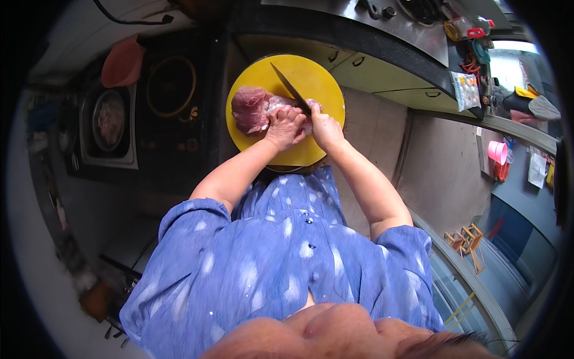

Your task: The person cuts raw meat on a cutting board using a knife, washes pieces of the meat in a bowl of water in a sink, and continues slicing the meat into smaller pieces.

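A slab of raw meat (249, 110) lies across the left and middle of a round yellow cutting board (309, 72) in front of me. My left hand (285, 128) presses on the paler part of the meat with bent fingers. In my right hand (325, 128) is a kitchen knife (289, 85), its blade slanting up and left over the board. The blade's near end is at the meat, close to my left fingertips. The handle is mostly hidden in my grip, and I cannot tell how deep the edge sits.
To the left, a sink (133, 148) holds a metal bowl (109, 123) with pale contents. A pink basin (123, 63) stands beside it on the dark counter (166, 130). Cabinets (381, 72) run along beyond the board, below a steel stovetop (403, 36). Small wooden stools (468, 240) are far right.
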Motion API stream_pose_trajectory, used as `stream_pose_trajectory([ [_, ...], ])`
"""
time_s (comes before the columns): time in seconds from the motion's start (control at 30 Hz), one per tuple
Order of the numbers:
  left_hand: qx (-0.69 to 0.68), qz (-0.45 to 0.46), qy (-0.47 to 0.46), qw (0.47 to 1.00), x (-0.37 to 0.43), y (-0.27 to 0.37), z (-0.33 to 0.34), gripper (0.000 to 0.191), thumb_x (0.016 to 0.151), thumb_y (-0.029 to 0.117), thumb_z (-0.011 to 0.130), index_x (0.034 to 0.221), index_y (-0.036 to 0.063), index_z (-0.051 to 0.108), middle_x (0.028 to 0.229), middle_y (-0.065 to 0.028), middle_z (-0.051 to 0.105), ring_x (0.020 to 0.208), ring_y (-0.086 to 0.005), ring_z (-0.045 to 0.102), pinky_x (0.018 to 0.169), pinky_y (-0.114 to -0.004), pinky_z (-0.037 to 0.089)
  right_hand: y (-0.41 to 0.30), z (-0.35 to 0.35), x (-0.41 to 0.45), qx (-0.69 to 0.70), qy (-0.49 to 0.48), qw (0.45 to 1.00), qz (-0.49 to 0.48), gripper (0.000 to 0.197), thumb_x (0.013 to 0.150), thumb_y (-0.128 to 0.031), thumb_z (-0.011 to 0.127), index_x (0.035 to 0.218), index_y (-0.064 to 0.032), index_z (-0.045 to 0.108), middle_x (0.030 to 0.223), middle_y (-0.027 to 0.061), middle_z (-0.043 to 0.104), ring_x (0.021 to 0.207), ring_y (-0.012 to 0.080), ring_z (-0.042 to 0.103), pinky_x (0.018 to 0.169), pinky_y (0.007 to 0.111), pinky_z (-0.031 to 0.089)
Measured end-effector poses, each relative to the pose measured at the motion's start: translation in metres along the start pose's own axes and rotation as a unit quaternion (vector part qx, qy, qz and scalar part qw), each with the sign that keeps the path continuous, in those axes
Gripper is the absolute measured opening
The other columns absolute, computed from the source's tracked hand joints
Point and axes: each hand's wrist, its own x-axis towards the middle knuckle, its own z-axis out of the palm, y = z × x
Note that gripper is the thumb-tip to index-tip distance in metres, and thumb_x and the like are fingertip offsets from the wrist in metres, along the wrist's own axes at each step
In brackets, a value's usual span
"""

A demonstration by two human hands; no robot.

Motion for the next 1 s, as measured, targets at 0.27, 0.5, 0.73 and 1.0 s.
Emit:
stream_pose_trajectory([
  [0.27, -0.018, -0.007, -0.018, 1.000, -0.009, 0.001, -0.004, 0.043, 0.069, 0.035, 0.068, 0.108, 0.0217, 0.054, 0.122, -0.0019, 0.046, 0.120, -0.0247, 0.037, 0.102, -0.047, 0.021, 0.040, 0.011, -0.092, 0.005, -0.092, 0.995, 0.046, 0.047, 0.081, -0.005, 0.050, 0.125, -0.0001, 0.035, 0.078, 0.0268, 0.065, 0.075, 0.0420, 0.066, 0.066, 0.051, 0.054],
  [0.5, -0.038, -0.001, -0.014, 0.999, -0.004, -0.001, -0.005, 0.044, 0.069, 0.034, 0.068, 0.107, 0.0204, 0.051, 0.118, -0.0039, 0.045, 0.121, -0.0243, 0.037, 0.101, -0.048, 0.020, 0.006, 0.011, -0.003, 0.010, 0.035, 0.999, -0.013, 0.043, 0.083, -0.001, 0.046, 0.125, 0.0006, 0.038, 0.077, 0.0226, 0.066, 0.073, 0.0395, 0.067, 0.065, 0.049, 0.053],
  [0.73, -0.044, -0.002, -0.026, 0.999, -0.008, -0.003, -0.008, 0.043, 0.069, 0.034, 0.068, 0.106, 0.0212, 0.052, 0.118, -0.0034, 0.046, 0.119, -0.0248, 0.037, 0.101, -0.048, 0.022, 0.034, 0.021, -0.085, -0.007, -0.054, 0.998, 0.022, 0.048, 0.081, -0.004, 0.051, 0.126, 0.0013, 0.035, 0.077, 0.0231, 0.066, 0.071, 0.0384, 0.068, 0.063, 0.047, 0.055],
  [1.0, -0.026, 0.000, -0.059, 0.998, -0.003, 0.000, -0.012, 0.046, 0.069, 0.036, 0.068, 0.109, 0.0197, 0.052, 0.121, -0.0038, 0.045, 0.121, -0.0256, 0.036, 0.101, -0.049, 0.022, -0.003, 0.008, -0.002, 0.000, 0.004, 1.000, -0.012, 0.047, 0.082, -0.004, 0.050, 0.127, -0.0005, 0.037, 0.076, 0.0225, 0.066, 0.075, 0.0391, 0.066, 0.064, 0.049, 0.053],
])
